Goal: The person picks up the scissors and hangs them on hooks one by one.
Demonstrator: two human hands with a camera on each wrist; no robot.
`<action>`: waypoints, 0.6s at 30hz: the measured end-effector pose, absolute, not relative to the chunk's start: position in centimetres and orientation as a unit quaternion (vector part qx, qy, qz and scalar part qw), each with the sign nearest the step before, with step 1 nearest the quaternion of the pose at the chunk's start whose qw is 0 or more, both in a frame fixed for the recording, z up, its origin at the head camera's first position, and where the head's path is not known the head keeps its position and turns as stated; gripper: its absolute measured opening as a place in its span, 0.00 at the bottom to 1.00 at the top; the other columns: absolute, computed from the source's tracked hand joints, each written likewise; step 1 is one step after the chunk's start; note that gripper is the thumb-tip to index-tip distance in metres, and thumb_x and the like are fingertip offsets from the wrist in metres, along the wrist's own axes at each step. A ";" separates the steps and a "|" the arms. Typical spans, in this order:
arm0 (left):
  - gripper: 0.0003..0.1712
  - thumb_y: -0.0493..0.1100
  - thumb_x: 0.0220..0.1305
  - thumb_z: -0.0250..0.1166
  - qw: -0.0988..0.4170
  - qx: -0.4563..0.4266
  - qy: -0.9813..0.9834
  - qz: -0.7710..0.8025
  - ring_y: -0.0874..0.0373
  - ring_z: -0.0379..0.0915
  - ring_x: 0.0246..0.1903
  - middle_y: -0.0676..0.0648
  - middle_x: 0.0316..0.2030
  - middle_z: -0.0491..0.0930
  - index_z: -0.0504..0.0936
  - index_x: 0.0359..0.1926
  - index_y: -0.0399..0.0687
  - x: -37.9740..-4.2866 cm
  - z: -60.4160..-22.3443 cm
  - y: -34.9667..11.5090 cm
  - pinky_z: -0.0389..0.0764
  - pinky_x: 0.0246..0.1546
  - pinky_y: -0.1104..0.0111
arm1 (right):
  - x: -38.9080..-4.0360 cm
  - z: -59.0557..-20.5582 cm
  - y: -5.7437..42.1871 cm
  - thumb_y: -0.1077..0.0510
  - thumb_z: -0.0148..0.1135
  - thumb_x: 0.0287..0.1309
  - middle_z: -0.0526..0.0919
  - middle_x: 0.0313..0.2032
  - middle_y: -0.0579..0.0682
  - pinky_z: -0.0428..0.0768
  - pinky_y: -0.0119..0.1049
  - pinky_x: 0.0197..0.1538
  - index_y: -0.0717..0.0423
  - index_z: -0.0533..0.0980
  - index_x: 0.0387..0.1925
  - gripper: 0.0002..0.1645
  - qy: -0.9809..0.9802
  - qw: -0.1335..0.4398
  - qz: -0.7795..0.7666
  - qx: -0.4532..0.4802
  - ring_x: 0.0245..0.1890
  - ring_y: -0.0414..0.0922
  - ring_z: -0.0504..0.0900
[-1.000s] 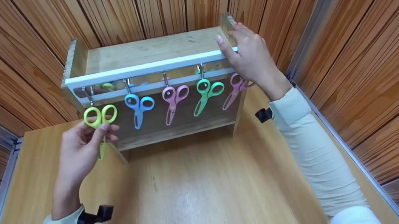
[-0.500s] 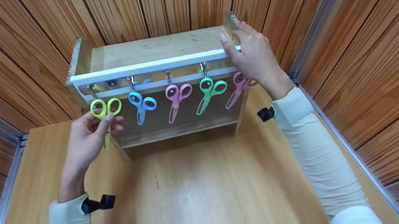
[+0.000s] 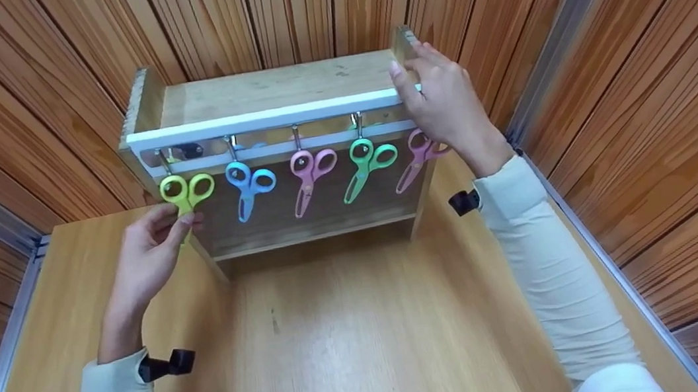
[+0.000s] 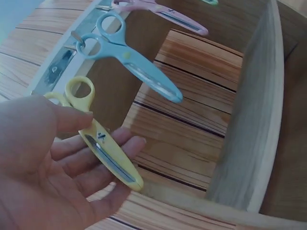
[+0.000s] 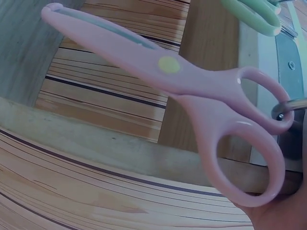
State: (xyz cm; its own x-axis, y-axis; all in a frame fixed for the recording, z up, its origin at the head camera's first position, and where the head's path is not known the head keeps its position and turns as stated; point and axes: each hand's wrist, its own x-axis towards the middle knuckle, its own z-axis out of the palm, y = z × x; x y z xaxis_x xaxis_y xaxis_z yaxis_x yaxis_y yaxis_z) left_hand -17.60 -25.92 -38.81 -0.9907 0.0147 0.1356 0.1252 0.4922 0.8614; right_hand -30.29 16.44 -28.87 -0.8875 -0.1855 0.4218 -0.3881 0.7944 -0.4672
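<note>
Yellow scissors [image 3: 184,199] are pinched at the pivot between thumb and fingers of my left hand [image 3: 146,254]. They point downward, one handle loop at the leftmost metal hook [image 3: 163,159], whose tip shows inside that loop. In the left wrist view the thumb lies across the yellow scissors [image 4: 108,148], with fingers behind the blades. My right hand [image 3: 443,98] holds the upper right corner of a wooden rack [image 3: 282,87], thumb over the white hook rail [image 3: 273,117], fingers along the side panel. Pink scissors [image 5: 211,105] hang from a hook beneath that hand.
Blue scissors [image 3: 248,185], pink scissors [image 3: 306,174] and green scissors [image 3: 362,164] hang from the rail's middle hooks. The rack stands on a wooden table [image 3: 334,344], against plank-patterned walls [image 3: 286,10]. A metal strip edges the table on the right.
My left hand has carried the yellow scissors right and slightly up, bringing a loop onto the leftmost hook; its fingers now sit lower on them. The right hand keeps its place on the rack.
</note>
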 end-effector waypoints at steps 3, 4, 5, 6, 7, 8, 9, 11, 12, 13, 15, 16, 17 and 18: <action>0.25 0.49 0.82 0.56 0.048 -0.027 -0.867 -0.495 0.73 0.80 0.49 0.35 0.60 0.83 0.76 0.68 0.36 -17.3 -39.2 -26.3 0.76 0.50 0.88 | -30.1 -28.7 16.7 0.32 0.39 0.78 0.65 0.79 0.59 0.57 0.49 0.84 0.63 0.77 0.67 0.44 -0.930 0.178 0.283 0.155 0.83 0.54 0.59; 0.26 0.49 0.82 0.55 0.045 -0.023 -0.869 -0.493 0.73 0.78 0.50 0.35 0.61 0.82 0.75 0.69 0.36 -17.2 -39.3 -26.4 0.76 0.49 0.88 | -30.1 -28.6 16.8 0.31 0.39 0.78 0.65 0.79 0.59 0.57 0.50 0.84 0.63 0.76 0.68 0.44 -0.930 0.174 0.284 0.156 0.83 0.53 0.58; 0.26 0.50 0.82 0.55 0.042 -0.020 -0.870 -0.491 0.74 0.77 0.50 0.36 0.61 0.81 0.75 0.69 0.36 -17.1 -39.5 -26.5 0.76 0.49 0.87 | -30.0 -28.5 16.9 0.31 0.40 0.77 0.65 0.79 0.59 0.56 0.50 0.84 0.63 0.75 0.69 0.45 -0.930 0.169 0.287 0.157 0.83 0.53 0.58; 0.26 0.50 0.82 0.55 0.039 -0.018 -0.871 -0.489 0.74 0.76 0.50 0.36 0.61 0.81 0.75 0.69 0.36 -16.9 -39.7 -26.6 0.76 0.49 0.87 | -29.9 -28.5 17.0 0.30 0.40 0.77 0.64 0.79 0.60 0.55 0.50 0.84 0.63 0.73 0.70 0.45 -0.930 0.161 0.291 0.159 0.84 0.53 0.57; 0.26 0.50 0.82 0.55 0.036 -0.016 -0.872 -0.489 0.74 0.76 0.50 0.36 0.62 0.81 0.75 0.69 0.37 -16.8 -39.8 -26.7 0.76 0.49 0.87 | -29.8 -28.4 17.2 0.29 0.41 0.76 0.63 0.80 0.60 0.55 0.50 0.85 0.63 0.72 0.72 0.47 -0.929 0.152 0.295 0.160 0.84 0.53 0.56; 0.26 0.50 0.82 0.55 0.034 -0.014 -0.872 -0.488 0.74 0.76 0.49 0.36 0.61 0.81 0.75 0.69 0.37 -16.7 -40.0 -26.8 0.76 0.49 0.86 | -29.7 -28.3 17.4 0.28 0.41 0.76 0.62 0.80 0.59 0.54 0.51 0.85 0.62 0.70 0.73 0.48 -0.929 0.143 0.301 0.163 0.84 0.53 0.55; 0.26 0.50 0.82 0.54 0.033 -0.013 -0.872 -0.487 0.75 0.76 0.49 0.37 0.61 0.81 0.75 0.69 0.38 -16.5 -40.2 -26.9 0.76 0.48 0.86 | -29.7 -28.3 17.6 0.27 0.42 0.75 0.61 0.81 0.59 0.55 0.52 0.85 0.61 0.69 0.75 0.49 -0.927 0.135 0.308 0.166 0.84 0.53 0.54; 0.25 0.50 0.82 0.55 0.034 -0.012 -0.872 -0.487 0.75 0.76 0.47 0.36 0.60 0.81 0.76 0.68 0.38 -16.4 -40.4 -27.1 0.77 0.48 0.85 | -29.6 -28.2 18.2 0.26 0.44 0.74 0.58 0.82 0.59 0.57 0.53 0.84 0.59 0.66 0.77 0.49 -0.920 0.125 0.329 0.173 0.84 0.55 0.55; 0.25 0.49 0.82 0.55 0.036 -0.013 -0.872 -0.488 0.76 0.77 0.46 0.36 0.59 0.82 0.76 0.68 0.37 -16.4 -40.5 -27.2 0.77 0.47 0.85 | -29.5 -28.2 18.5 0.26 0.46 0.74 0.60 0.81 0.59 0.60 0.54 0.82 0.58 0.66 0.77 0.49 -0.914 0.124 0.343 0.175 0.83 0.56 0.59; 0.24 0.49 0.82 0.55 0.037 -0.013 -0.872 -0.488 0.76 0.77 0.45 0.35 0.58 0.82 0.76 0.67 0.37 -16.4 -40.6 -27.2 0.78 0.47 0.85 | -29.5 -28.3 18.8 0.27 0.48 0.74 0.61 0.81 0.58 0.63 0.55 0.81 0.55 0.66 0.77 0.47 -0.908 0.126 0.360 0.175 0.81 0.56 0.62; 0.24 0.48 0.83 0.54 0.039 -0.011 -0.871 -0.489 0.77 0.77 0.44 0.34 0.58 0.82 0.76 0.67 0.36 -16.3 -40.8 -27.4 0.79 0.46 0.85 | -29.4 -28.6 19.6 0.30 0.51 0.74 0.68 0.78 0.57 0.69 0.53 0.77 0.52 0.68 0.77 0.43 -0.890 0.140 0.398 0.172 0.77 0.55 0.69; 0.24 0.48 0.83 0.54 0.040 -0.009 -0.872 -0.489 0.77 0.78 0.44 0.33 0.58 0.82 0.76 0.67 0.35 -16.3 -40.8 -27.5 0.80 0.46 0.85 | -29.3 -28.8 19.9 0.32 0.52 0.75 0.72 0.76 0.57 0.71 0.51 0.76 0.50 0.69 0.76 0.40 -0.879 0.151 0.420 0.166 0.74 0.54 0.72; 0.25 0.48 0.83 0.53 0.039 -0.006 -0.873 -0.486 0.76 0.78 0.44 0.33 0.58 0.82 0.76 0.68 0.35 -16.3 -40.9 -27.6 0.80 0.45 0.85 | -29.2 -29.0 20.3 0.34 0.53 0.76 0.76 0.72 0.56 0.73 0.48 0.73 0.50 0.72 0.74 0.36 -0.867 0.165 0.443 0.158 0.71 0.51 0.75; 0.26 0.49 0.83 0.52 0.037 -0.002 -0.875 -0.483 0.73 0.79 0.45 0.32 0.59 0.82 0.75 0.68 0.35 -16.4 -41.0 -27.7 0.80 0.45 0.85 | -29.0 -29.3 20.7 0.36 0.53 0.76 0.79 0.68 0.54 0.74 0.45 0.71 0.50 0.74 0.71 0.33 -0.855 0.180 0.464 0.147 0.67 0.49 0.77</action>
State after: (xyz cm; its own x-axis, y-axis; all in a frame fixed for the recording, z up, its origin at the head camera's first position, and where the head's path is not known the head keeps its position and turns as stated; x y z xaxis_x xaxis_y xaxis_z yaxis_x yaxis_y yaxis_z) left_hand -16.36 -27.74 -40.96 -0.9972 -0.0327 0.0673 0.0396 0.5328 0.8453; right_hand -29.04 20.71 -29.30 -0.8920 -0.0840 0.4443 -0.4182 0.5268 -0.7400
